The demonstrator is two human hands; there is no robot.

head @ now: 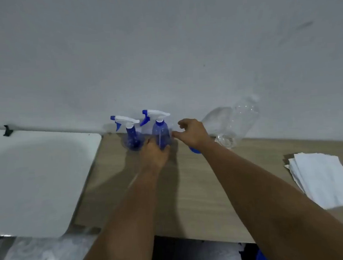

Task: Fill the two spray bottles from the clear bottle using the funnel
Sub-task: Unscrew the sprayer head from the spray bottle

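Observation:
Two blue spray bottles with white and blue trigger heads stand by the wall on a wooden counter (pixel 190 189). My left hand (pixel 155 154) grips the lower body of the right spray bottle (pixel 161 133). The left spray bottle (pixel 132 136) stands free beside it. My right hand (pixel 193 132) hovers just right of the held bottle, fingers apart, holding nothing. A large clear bottle (pixel 232 124) stands at the wall right of that hand. A blue object (pixel 195 150), maybe the funnel, shows under my right wrist, mostly hidden.
A white sink (pixel 39 178) fills the left side, next to the counter. Folded white cloths (pixel 322 177) lie at the counter's right edge. A grey wall rises directly behind the bottles.

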